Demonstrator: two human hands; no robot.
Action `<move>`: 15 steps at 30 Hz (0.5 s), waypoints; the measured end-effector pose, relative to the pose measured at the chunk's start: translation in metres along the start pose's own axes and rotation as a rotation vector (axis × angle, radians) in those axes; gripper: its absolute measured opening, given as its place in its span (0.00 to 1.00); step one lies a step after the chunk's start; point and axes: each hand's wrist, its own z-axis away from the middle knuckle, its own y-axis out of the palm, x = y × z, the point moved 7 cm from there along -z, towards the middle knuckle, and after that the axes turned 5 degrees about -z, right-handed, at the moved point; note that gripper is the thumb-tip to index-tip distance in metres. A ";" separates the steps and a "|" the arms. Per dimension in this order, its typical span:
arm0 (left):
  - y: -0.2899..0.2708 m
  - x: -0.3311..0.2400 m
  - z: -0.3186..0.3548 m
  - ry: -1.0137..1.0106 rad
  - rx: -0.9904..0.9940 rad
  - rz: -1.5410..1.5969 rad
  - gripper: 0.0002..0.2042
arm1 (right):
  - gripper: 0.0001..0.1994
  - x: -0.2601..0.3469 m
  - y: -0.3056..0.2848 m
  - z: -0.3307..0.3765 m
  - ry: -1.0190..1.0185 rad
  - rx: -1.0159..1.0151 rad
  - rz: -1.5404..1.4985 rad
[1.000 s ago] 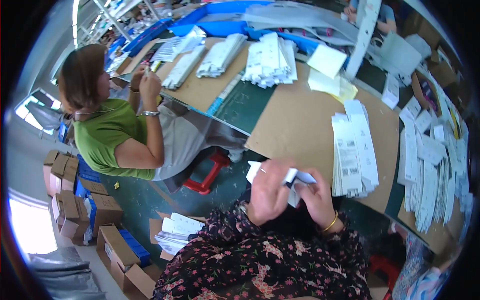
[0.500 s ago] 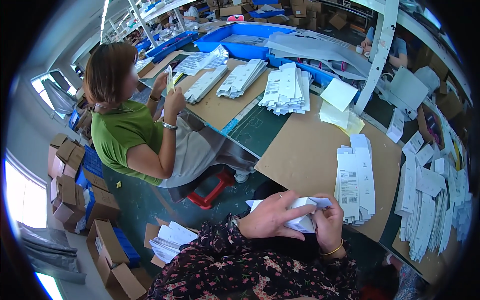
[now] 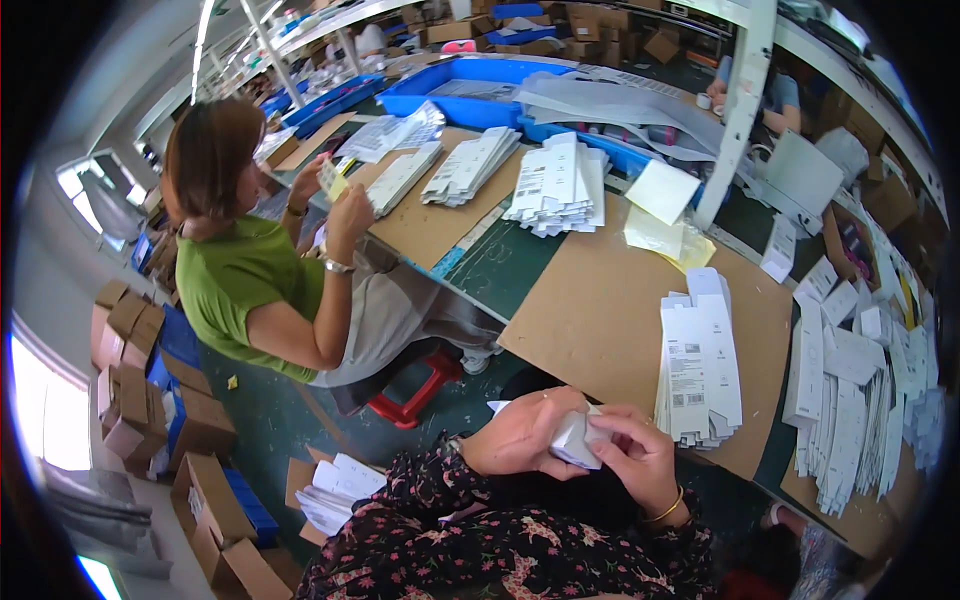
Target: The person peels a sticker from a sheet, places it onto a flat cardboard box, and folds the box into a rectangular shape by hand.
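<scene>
Above my lap I hold a small white carton (image 3: 574, 440) in both hands. My left hand (image 3: 525, 432) wraps round its body, and one white corner sticks out at the left past the fingers. At the carton's right end, the fingers and thumb of my right hand (image 3: 640, 462) press on the closing end. Much of the carton is hidden by my fingers. Beyond my right hand, a stack of flat white cartons (image 3: 700, 360) lies on the brown cardboard sheet (image 3: 580, 290) covering the table.
More flat carton stacks (image 3: 557, 185) lie farther back, beside a white pad (image 3: 663, 190). Many cartons (image 3: 850, 400) crowd the right side. A co-worker in a green top (image 3: 240, 290) sits at left. An open box of cartons (image 3: 335, 490) stands on the floor.
The flaps that stood up at the carton's right end are now folded down under my right fingers. The carton has tilted in my hands, and the whole view has shifted slightly.
</scene>
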 end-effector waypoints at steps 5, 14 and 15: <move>-0.008 -0.004 -0.003 0.042 0.131 -0.095 0.50 | 0.21 -0.026 0.005 -0.001 0.243 -0.030 -0.296; 0.007 -0.012 -0.008 0.078 0.195 -0.102 0.49 | 0.18 -0.032 0.000 0.008 0.296 0.054 -0.153; 0.007 -0.012 -0.008 0.070 0.186 -0.101 0.48 | 0.18 -0.035 -0.001 0.009 0.295 0.045 -0.154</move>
